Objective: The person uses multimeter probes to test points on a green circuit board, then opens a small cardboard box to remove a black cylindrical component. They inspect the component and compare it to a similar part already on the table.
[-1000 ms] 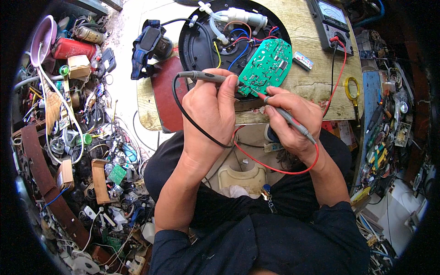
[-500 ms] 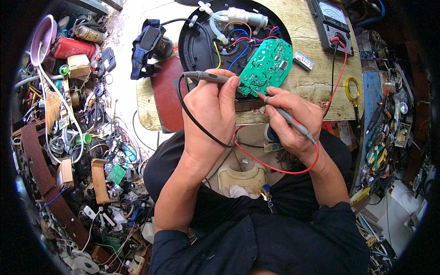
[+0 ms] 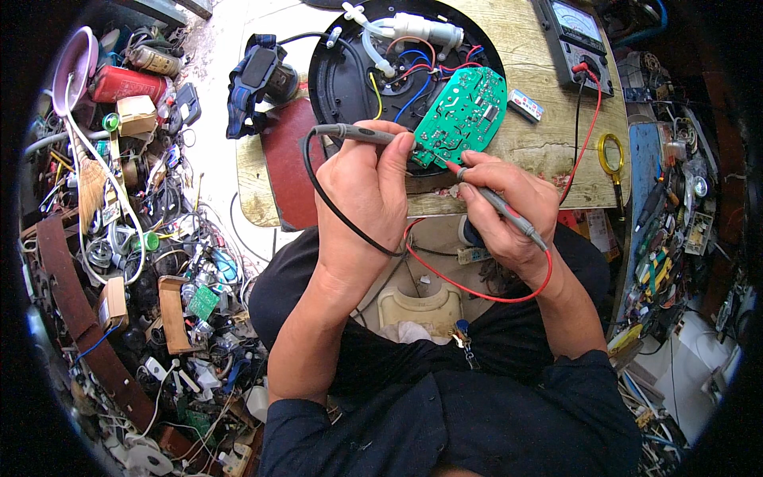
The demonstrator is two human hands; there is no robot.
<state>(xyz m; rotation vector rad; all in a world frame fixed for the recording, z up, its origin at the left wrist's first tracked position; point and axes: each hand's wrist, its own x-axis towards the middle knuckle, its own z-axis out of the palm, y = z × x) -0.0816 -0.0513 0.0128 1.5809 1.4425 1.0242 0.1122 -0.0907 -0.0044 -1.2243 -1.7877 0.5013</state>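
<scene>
Left hand (image 3: 362,187) and right hand (image 3: 527,195) were apart, the first pinching a black-leaded probe (image 3: 350,131), the second a red-leaded probe (image 3: 509,211), both at the near end of the green circuit board (image 3: 465,115). That board lay over a round black housing (image 3: 342,87); to the board's right sat a small white-and-red block (image 3: 525,105) and, farther off, an analog multimeter (image 3: 576,49).

A cluttered electronics repair workshop.
A dial meter (image 3: 574,36) occupies the far right corner of the worn wooden counter (image 3: 524,48); an opened black housing (image 3: 350,87) with a green circuit board (image 3: 461,119) sits toward the far edge; a magnifying glass (image 3: 610,155) lies by the right edge; loose parts (image 3: 204,302) heap beyond the left.
</scene>
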